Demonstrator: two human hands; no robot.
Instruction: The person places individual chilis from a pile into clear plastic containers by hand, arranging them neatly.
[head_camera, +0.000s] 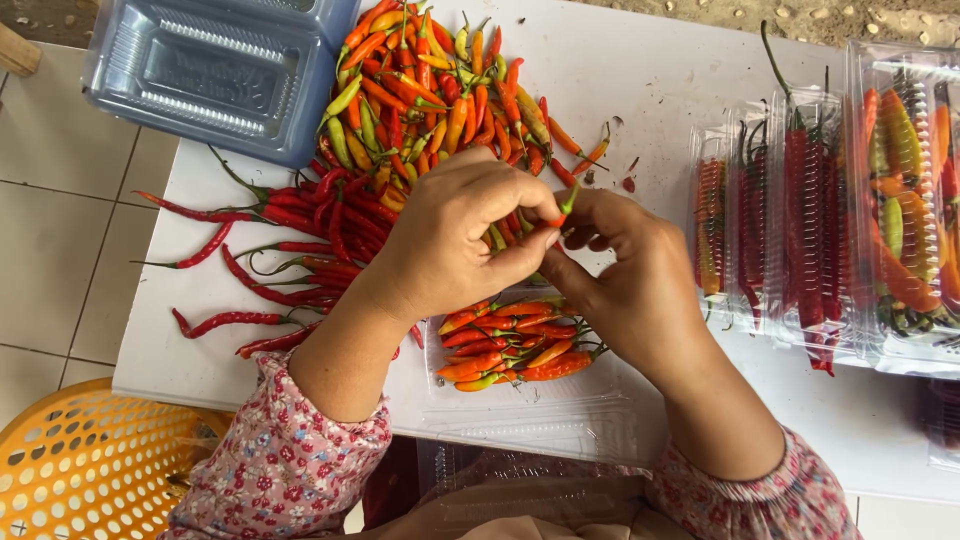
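You had an orange perforated basket low beside the white bench. A stack of empty clear lidded trays sat at its far corner, and packed clear boxes lined one side.

Both forearms are reaching forward from the bottom of the view and angling inward, so that the two hands are meeting near the middle. The left hand is lying palm down with its back to the camera, the wrist bending slightly and the fingers curling in; its thumb is stretching toward the right hand. The right hand is turning its back upward too (the palm is hidden), with knuckles raised and fingertips pinching together against those of the left. Floral sleeves are covering both arms up to just short of the wrists.
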